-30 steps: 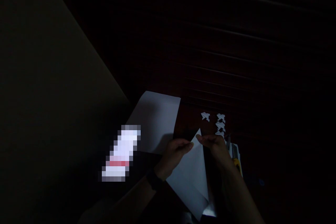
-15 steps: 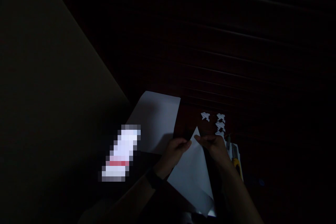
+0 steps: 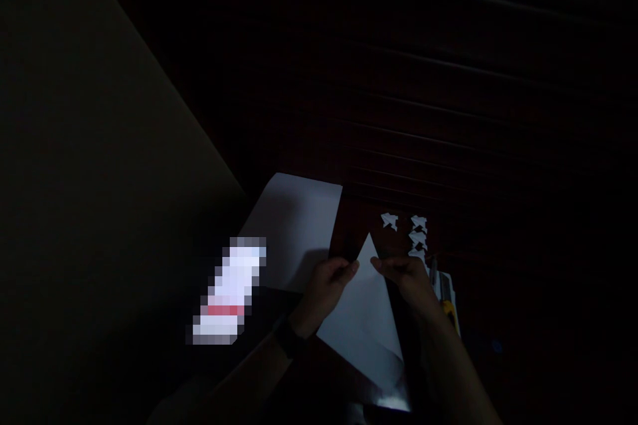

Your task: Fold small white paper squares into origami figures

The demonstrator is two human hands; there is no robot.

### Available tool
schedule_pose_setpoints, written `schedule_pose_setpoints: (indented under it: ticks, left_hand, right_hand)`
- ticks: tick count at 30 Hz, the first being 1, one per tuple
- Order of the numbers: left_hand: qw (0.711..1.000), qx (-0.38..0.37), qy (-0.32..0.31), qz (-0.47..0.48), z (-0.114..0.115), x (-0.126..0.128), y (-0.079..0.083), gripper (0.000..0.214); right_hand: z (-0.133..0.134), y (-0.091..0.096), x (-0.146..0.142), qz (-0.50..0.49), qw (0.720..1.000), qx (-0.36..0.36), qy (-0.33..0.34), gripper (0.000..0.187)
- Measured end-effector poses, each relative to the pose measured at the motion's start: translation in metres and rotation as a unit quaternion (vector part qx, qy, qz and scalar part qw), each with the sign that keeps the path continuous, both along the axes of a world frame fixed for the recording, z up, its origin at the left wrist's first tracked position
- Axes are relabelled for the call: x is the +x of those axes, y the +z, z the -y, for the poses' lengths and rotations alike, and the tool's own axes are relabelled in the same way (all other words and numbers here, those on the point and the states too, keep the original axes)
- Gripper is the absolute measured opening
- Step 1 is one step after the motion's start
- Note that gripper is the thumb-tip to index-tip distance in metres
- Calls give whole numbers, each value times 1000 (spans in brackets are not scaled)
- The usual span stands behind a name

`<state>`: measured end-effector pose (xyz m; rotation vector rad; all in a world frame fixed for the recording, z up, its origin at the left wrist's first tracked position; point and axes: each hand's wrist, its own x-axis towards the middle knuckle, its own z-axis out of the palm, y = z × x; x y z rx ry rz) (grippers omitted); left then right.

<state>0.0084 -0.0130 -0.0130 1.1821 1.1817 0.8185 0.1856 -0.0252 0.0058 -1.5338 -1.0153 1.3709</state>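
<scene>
A white sheet of paper (image 3: 366, 319), its far end a sharp point, is held between my two hands. My left hand (image 3: 329, 282), with a dark band on the wrist, pinches its left edge near the tip. On the opposite edge, my right hand (image 3: 406, 279) grips the paper between thumb and fingers. The near end of the sheet slants down toward a bright patch at the bottom. Just beyond my right hand lie small folded white paper figures (image 3: 419, 238) in a column, with one more paper figure (image 3: 389, 221) to their left.
Plain white paper (image 3: 304, 226) lies flat on the dark surface at the left. Beside it glows a pixelated bright screen (image 3: 232, 292). A yellow utility knife (image 3: 448, 311) rests on white paper by my right forearm. A pale wall or panel (image 3: 90, 166) borders the left.
The pointed tip of the paper has shifted slightly up and left. My left hand has moved a little left along with it, while my right hand stays nearly in place.
</scene>
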Motion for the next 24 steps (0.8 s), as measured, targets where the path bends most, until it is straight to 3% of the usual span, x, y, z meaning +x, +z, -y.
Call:
schedule_pose_setpoints:
  ticks: [3,13,18,24]
  left_hand:
    - [999,-16,1,30,0,-2,2,36]
    - [993,-25,26,109,-8,-5,13,28]
    - [986,-82,74,124,-7,-7,10,25]
    - [984,-84,104,116,-9,-11,11,29]
  right_hand:
    - [1,2,-1,-25,1000,-8,5,29]
    - [6,7,-11,0,986,-6,167,30]
    - [8,10,-15,3,980,-5,197,32]
    - [9,13,-17,21,979,0,202,35]
